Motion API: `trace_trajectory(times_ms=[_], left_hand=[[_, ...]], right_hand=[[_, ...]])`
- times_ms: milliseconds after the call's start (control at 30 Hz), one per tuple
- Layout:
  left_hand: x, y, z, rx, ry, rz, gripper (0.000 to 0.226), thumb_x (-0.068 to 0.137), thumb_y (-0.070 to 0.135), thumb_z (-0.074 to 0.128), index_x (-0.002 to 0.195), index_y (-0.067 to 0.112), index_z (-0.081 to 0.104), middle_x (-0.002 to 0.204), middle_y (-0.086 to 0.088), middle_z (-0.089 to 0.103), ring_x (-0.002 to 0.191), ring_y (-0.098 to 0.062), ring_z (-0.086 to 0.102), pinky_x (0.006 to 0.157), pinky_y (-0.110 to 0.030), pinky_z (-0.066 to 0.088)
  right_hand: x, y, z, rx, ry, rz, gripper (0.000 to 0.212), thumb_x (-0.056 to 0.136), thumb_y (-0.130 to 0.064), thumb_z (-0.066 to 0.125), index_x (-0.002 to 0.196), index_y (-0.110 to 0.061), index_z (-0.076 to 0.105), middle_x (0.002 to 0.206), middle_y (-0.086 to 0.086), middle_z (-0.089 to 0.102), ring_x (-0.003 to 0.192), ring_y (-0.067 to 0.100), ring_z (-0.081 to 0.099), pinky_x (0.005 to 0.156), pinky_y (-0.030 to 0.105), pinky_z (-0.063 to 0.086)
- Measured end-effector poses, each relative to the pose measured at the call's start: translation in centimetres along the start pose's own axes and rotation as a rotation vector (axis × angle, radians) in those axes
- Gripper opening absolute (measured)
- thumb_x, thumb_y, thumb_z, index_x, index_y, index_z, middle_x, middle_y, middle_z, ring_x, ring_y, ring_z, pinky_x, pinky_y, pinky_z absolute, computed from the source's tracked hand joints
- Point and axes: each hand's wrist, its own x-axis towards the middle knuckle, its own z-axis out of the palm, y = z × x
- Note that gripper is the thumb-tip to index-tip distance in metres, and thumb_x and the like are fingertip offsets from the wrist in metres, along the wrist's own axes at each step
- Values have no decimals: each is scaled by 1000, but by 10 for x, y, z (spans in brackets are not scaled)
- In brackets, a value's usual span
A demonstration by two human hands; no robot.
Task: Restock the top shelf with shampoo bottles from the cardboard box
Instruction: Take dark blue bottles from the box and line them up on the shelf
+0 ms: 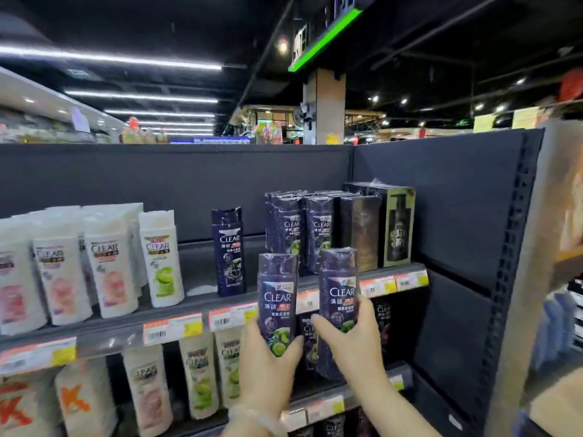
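The top shelf (202, 298) serves as the landmark: its front edge, lined with orange and yellow price tags (172, 329), slopes up toward the right, and a dark back panel (157, 184) rises behind it. Two dark shampoo bottles are held upright in front of that edge, their caps above it and their bases below. The left hand (265, 370) grips the left bottle (277, 298) round its lower half, fingers curled about it; the right hand (353, 345) grips the right bottle (337, 301) the same way, thumb across the label. The two bottles stand just beside each other without touching. On the shelf, open room lies on either side of a single dark bottle (228, 252) standing alone, with bare shelf behind it back to the panel. Right of that gap stands a cluster of wrapped dark bottles (298, 231); two fronts show, and more sit behind that cannot be counted. Further right are two dark boxes (378, 228) at the shelf's end. Left of the lone bottle, a group of white bottles (107, 263) shows four clear labels, with a fifth cut off at the frame edge and others hidden behind. Below the shelf, a lower row of bottles (202, 376) is partly covered by the hands, its labels blurred. The cardboard box cannot be made out with certainty.
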Motion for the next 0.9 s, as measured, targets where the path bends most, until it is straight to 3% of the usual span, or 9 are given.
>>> trace_trajectory(times_ms=[133, 233, 367, 533, 667, 767, 900], left_hand=[[49, 12, 16, -9, 19, 95, 47, 75, 17, 74, 109, 20, 42, 106, 1, 50, 97, -14, 53, 83, -26, 43], [85, 24, 29, -24, -3, 142, 46, 79, 17, 70, 111, 22, 37, 115, 1, 40, 105, -13, 46, 94, -29, 39], [130, 36, 47, -29, -34, 147, 51, 81, 14, 64, 123, 13, 36, 120, -1, 36, 108, -15, 43, 98, -33, 38], [170, 33, 67, -40, -81, 98, 39, 83, 11, 60, 108, 22, 32, 116, 1, 33, 114, -20, 42, 100, -36, 38], [186, 18, 78, -104, -153, 47, 39, 85, 10, 61, 109, 26, 34, 126, -6, 44, 112, -22, 52, 100, -44, 44], [188, 5, 78, -106, -157, 13, 36, 84, 13, 64, 106, 29, 40, 118, -5, 55, 105, -18, 59, 97, -44, 48], [189, -1, 80, -37, -164, 21, 44, 81, 18, 68, 116, 27, 44, 115, 3, 59, 105, -12, 60, 97, -41, 49]], right_hand=[[47, -8, 10, 37, 2, -69, 52, 73, -16, 76, 113, -26, 44, 96, -7, 63, 84, 8, 61, 73, 27, 50], [80, -18, 14, 13, 11, -128, 53, 74, -17, 75, 112, -28, 40, 94, -13, 59, 83, 0, 58, 66, 19, 46], [121, -24, 16, 24, 42, -172, 54, 75, -18, 75, 113, -26, 38, 95, -15, 54, 82, -3, 55, 62, 16, 42], [151, -20, 20, 20, 28, -184, 54, 73, -17, 76, 111, -27, 39, 98, -10, 57, 82, -1, 56, 60, 13, 43], [169, -16, 20, 27, -16, -193, 53, 73, -15, 76, 110, -28, 40, 95, -11, 57, 78, -2, 56, 56, 9, 45], [178, -13, 16, 33, -34, -202, 52, 74, -13, 75, 108, -28, 39, 94, -13, 55, 76, -3, 54, 56, 1, 43], [188, -7, 15, 55, -58, -195, 52, 75, -14, 75, 108, -28, 38, 95, -12, 55, 78, -3, 54, 60, 10, 42]])
